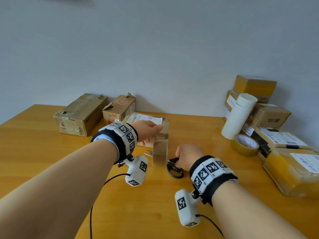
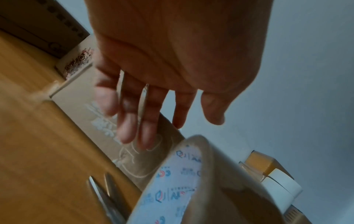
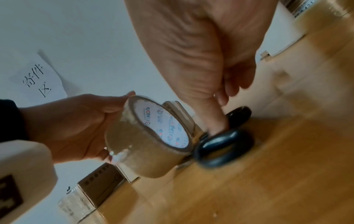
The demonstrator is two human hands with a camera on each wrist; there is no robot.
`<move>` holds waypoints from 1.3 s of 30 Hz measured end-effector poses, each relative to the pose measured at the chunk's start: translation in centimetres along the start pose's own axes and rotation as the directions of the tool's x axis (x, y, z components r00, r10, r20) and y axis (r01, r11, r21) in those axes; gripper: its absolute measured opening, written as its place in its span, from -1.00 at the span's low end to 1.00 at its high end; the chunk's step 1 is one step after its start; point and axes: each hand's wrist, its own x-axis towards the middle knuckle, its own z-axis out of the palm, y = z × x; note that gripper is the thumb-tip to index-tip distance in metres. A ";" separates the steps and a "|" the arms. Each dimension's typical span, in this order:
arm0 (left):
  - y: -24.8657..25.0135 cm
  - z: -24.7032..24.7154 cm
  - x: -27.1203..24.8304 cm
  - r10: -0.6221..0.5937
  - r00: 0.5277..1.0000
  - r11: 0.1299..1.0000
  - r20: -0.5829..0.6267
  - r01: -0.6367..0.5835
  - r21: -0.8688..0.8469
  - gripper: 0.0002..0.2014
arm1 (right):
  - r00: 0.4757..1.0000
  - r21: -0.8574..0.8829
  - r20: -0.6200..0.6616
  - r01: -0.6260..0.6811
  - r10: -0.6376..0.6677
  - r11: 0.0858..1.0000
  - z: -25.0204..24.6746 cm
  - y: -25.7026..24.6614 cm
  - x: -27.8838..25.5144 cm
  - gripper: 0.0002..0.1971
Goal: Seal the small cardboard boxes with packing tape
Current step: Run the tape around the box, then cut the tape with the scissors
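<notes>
A small cardboard box point(image 1: 146, 119) with a white label lies at the back middle of the wooden table point(image 1: 51, 152). A brown tape roll point(image 1: 160, 150) stands on edge against its front. My left hand point(image 1: 148, 131) hovers over the box and the roll with fingers point(image 2: 149, 121) straight. In the right wrist view its thumb seems to touch the top of the roll point(image 3: 145, 145). Black-handled scissors point(image 1: 174, 169) lie on the table, blades point(image 2: 107, 195) passing under the roll point(image 2: 191, 181). My right hand point(image 1: 188, 156) grips the scissors, thumb point(image 3: 210, 115) through one handle loop point(image 3: 220, 148).
Two worn boxes point(image 1: 81, 116) point(image 1: 119, 107) stand at the back left. At the right are a second tape roll point(image 1: 245, 144), a white cylinder point(image 1: 239, 116), stacked boxes point(image 1: 272, 116) and taped parcels point(image 1: 293, 171). A handwritten paper point(image 3: 38, 77) hangs on the wall.
</notes>
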 end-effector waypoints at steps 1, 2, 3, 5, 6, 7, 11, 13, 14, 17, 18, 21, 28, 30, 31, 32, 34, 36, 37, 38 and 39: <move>0.1 -0.1 -0.2 -0.012 1.000 1.000 0.023 0.012 -0.001 -0.45 | 1.000 0.015 -0.021 -0.009 0.010 1.000 0.0 0.2 -0.1 -0.74; 0.2 -0.2 -0.3 -0.026 0.999 0.999 0.038 0.027 -0.018 -0.39 | 1.000 0.044 -0.013 -0.006 0.007 0.999 -0.1 0.1 -0.2 -0.72; 0.2 -0.3 -0.3 -0.051 0.997 0.997 0.059 0.054 -0.062 -0.34 | 1.000 0.075 0.016 0.004 -0.005 0.997 -0.2 0.1 -0.4 -0.70; 0.1 -0.1 -0.2 -0.106 0.986 0.979 0.131 0.127 -0.162 -0.23 | 0.996 0.129 0.076 0.025 -0.035 0.991 -0.4 -0.1 -0.4 -0.67; 0.1 0.1 0.0 -0.121 0.978 0.969 0.171 0.154 -0.195 -0.18 | 0.994 0.151 0.103 0.032 -0.048 0.988 -0.5 -0.3 -0.3 -0.64; 0.2 0.4 0.2 -0.126 0.971 0.960 0.201 0.170 -0.221 -0.13 | 0.989 0.155 0.139 0.035 -0.057 0.987 -0.6 -0.5 -0.2 -0.60; 0.3 1.0 1.1 -0.109 0.965 0.941 0.237 0.177 -0.288 -0.05 | 0.971 -0.048 0.232 0.073 -0.060 0.996 -0.8 -0.7 1.1 -0.46; 0.2 0.8 1.4 -0.116 0.968 0.957 0.223 0.169 -0.237 0.01 | 0.964 -0.132 0.266 0.057 -0.020 0.990 -0.9 -0.2 1.3 -0.43; 0.0 0.6 1.4 -0.121 0.971 0.962 0.208 0.167 -0.218 0.02 | 0.959 -0.161 0.285 0.037 0.011 0.986 -1.1 0.3 1.3 -0.45; -0.5 0.0 1.5 -0.140 0.970 0.958 0.199 0.184 -0.221 -0.03 | 0.964 -0.051 0.253 -0.072 0.082 0.996 -2.1 2.6 1.1 -0.55; -0.6 -0.2 1.5 -0.146 0.968 0.961 0.202 0.187 -0.203 -0.01 | 0.968 0.000 0.234 -0.089 0.087 0.996 -2.7 3.5 1.0 -0.56; -0.9 -0.4 1.7 -0.169 0.960 0.956 0.224 0.215 -0.201 0.12 | 0.944 0.090 0.320 -0.122 0.087 0.988 -3.8 5.7 1.0 -0.63; 0.0 0.5 1.7 -0.217 0.961 0.894 0.172 0.266 -0.361 -0.37 | 0.877 0.702 0.464 -0.279 -0.123 0.655 -3.4 7.5 0.5 -0.44; -0.2 0.6 1.7 -0.229 0.964 0.897 0.134 0.262 -0.356 -0.45 | 0.859 0.732 0.481 -0.283 -0.176 0.619 -3.3 7.4 0.3 -0.38; -0.4 0.6 1.7 -0.230 0.965 0.900 0.126 0.261 -0.350 -0.45 | 0.855 0.746 0.480 -0.280 -0.197 0.604 -3.3 7.3 0.4 -0.39; -0.5 0.6 1.8 -0.226 0.966 0.902 0.127 0.257 -0.346 -0.43 | 0.848 0.759 0.480 -0.274 -0.224 0.591 -3.2 7.3 0.5 -0.38; -0.7 0.6 1.9 -0.215 0.968 0.909 0.132 0.248 -0.335 -0.40 | 0.834 0.780 0.477 -0.255 -0.279 0.572 -3.0 7.2 0.5 -0.28; -0.8 0.5 1.9 -0.213 0.969 0.931 0.122 0.240 -0.275 -0.39 | 0.824 0.792 0.474 -0.244 -0.312 0.560 -2.9 6.9 0.6 -0.24; -0.8 0.4 1.9 -0.213 0.970 0.939 0.116 0.236 -0.250 -0.39 | 0.823 0.795 0.472 -0.242 -0.317 0.557 -2.9 6.7 0.5 -0.28; -0.8 0.3 1.8 -0.211 0.972 0.944 0.107 0.231 -0.237 -0.39 | 0.825 0.795 0.470 -0.241 -0.315 0.556 -3.0 6.6 0.6 -0.36; -0.8 0.2 1.8 -0.203 0.975 0.950 0.089 0.218 -0.225 -0.40 | 0.826 0.796 0.468 -0.241 -0.313 0.555 -3.1 6.5 0.5 -0.43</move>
